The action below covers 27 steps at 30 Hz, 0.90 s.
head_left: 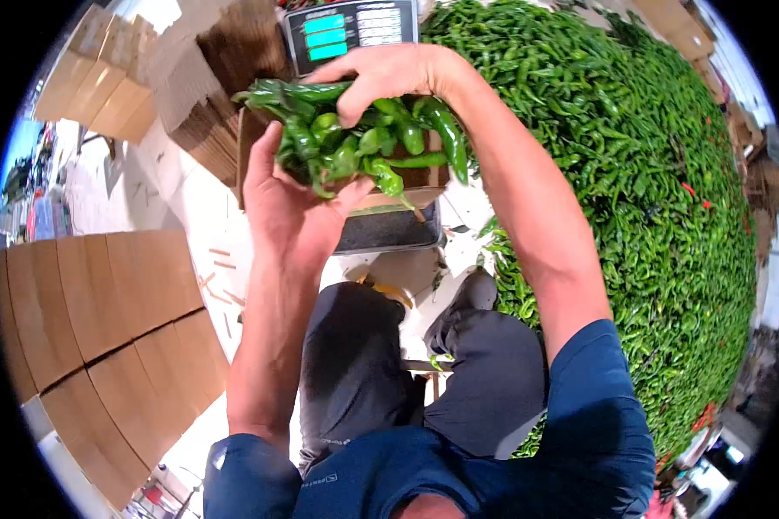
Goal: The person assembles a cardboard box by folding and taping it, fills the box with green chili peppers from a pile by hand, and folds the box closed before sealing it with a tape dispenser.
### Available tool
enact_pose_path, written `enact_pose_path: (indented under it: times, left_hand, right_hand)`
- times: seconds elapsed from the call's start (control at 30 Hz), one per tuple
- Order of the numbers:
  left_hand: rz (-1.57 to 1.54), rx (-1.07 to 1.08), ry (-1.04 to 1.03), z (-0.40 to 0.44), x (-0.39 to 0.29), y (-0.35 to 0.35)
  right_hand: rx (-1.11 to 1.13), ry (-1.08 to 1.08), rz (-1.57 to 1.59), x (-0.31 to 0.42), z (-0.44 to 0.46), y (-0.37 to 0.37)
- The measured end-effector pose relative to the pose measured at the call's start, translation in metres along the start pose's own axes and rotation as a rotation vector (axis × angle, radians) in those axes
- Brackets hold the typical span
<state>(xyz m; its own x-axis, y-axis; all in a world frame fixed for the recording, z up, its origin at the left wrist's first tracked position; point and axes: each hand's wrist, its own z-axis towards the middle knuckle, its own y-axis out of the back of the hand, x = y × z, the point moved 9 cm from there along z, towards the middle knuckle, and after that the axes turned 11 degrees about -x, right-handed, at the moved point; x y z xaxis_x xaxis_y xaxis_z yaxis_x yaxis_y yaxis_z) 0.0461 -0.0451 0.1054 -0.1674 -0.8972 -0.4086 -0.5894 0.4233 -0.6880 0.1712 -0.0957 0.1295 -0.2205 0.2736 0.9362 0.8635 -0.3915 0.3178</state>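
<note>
A bunch of glossy green peppers is held between my two hands over a small cardboard box. My left hand cups the bunch from the near left side, thumb up along its edge. My right hand curves over the far side, its thumb pressed down among the peppers and its other fingers partly hidden. One long pepper hangs at the bunch's right edge. Behind my right hand stands a weighing scale's display. The box hides most of the scale's lower part.
A large heap of green peppers, with a few red ones, fills the right side. Flattened cardboard is stacked at the upper left. Closed cardboard boxes stand at the left. My knees are below the box.
</note>
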Motion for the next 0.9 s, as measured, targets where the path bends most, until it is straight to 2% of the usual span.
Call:
enact_pose_path:
  times: [0.1,0.13,0.2,0.23,0.27,0.33,0.37,0.43,0.47,0.5,0.53,0.57,0.63,0.67,0.7,0.73,0.77,0.8,0.83,0.87,0.9]
  left_hand:
    - [-0.042,0.007,0.076,0.029,-0.001,0.032]
    - [-0.087,-0.024,0.102,0.035,-0.001,0.039]
    - [-0.137,0.093,0.091,0.045,-0.018,0.042]
    - [-0.076,-0.099,-0.023,0.047,-0.030,0.057]
    - [-0.060,-0.058,-0.049,0.050,-0.042,0.060]
    - [0.080,-0.060,-0.109,0.052,-0.060,0.066]
    - [0.102,-0.022,-0.056,0.052,-0.063,0.065]
    - [0.139,-0.237,-0.133,0.052,-0.074,0.080]
    - [0.158,-0.343,-0.170,0.050,-0.079,0.087]
    - [0.204,-0.243,-0.228,0.048,-0.087,0.083]
    - [0.218,-0.197,-0.319,0.045,-0.097,0.083]
    - [0.231,-0.152,-0.414,0.039,-0.106,0.077]
    - [0.249,-0.065,-0.580,0.025,-0.119,0.077]
    - [0.254,-0.021,-0.649,0.017,-0.126,0.085]
    - [0.187,0.178,-0.569,0.005,-0.118,0.078]
    - [0.343,0.203,-0.592,-0.002,-0.107,0.073]
    - [0.502,0.228,-0.613,-0.010,-0.091,0.065]
    - [0.726,0.189,-0.530,-0.016,-0.067,0.058]
    - [0.855,0.183,-0.278,-0.023,-0.033,0.050]
    - [1.097,0.415,-0.149,-0.030,-0.004,0.034]
    - [1.400,0.775,-0.285,-0.035,0.025,0.017]
  right_hand:
    - [0.052,-0.215,0.233,-0.079,0.035,-0.014]
    - [0.026,-0.253,0.150,-0.094,0.040,-0.012]
    - [0.101,-0.220,0.074,-0.107,0.053,-0.013]
    - [0.103,-0.425,0.193,-0.121,0.038,-0.011]
    - [0.092,-0.418,0.131,-0.121,0.041,-0.005]
    - [0.051,-0.297,-0.200,-0.111,0.045,0.006]
    - [0.050,-0.371,-0.287,-0.105,0.038,0.005]
    - [0.063,-0.201,-0.499,-0.100,0.047,0.008]
    - [0.075,-0.250,-0.512,-0.090,0.043,0.008]
    - [0.087,-0.299,-0.526,-0.080,0.038,0.008]
    - [0.034,-0.186,-0.416,-0.072,0.035,0.011]
    - [0.001,0.157,-0.472,-0.047,0.023,0.018]
    - [-0.242,0.147,-0.235,-0.027,-0.009,0.055]
    - [-0.404,-0.030,-0.103,-0.046,-0.036,0.074]
    - [-0.588,-0.182,0.058,-0.064,-0.069,0.093]
    - [-0.734,-0.152,0.062,-0.089,-0.113,0.112]
    - [-0.889,-0.255,0.000,-0.112,-0.156,0.121]
    - [-1.044,-0.360,-0.064,-0.134,-0.203,0.125]
    - [-1.142,-0.477,-0.106,-0.168,-0.249,0.122]
    - [-1.100,-0.709,-0.213,-0.221,-0.308,0.116]
    - [-1.096,-0.836,-0.344,-0.265,-0.365,0.102]
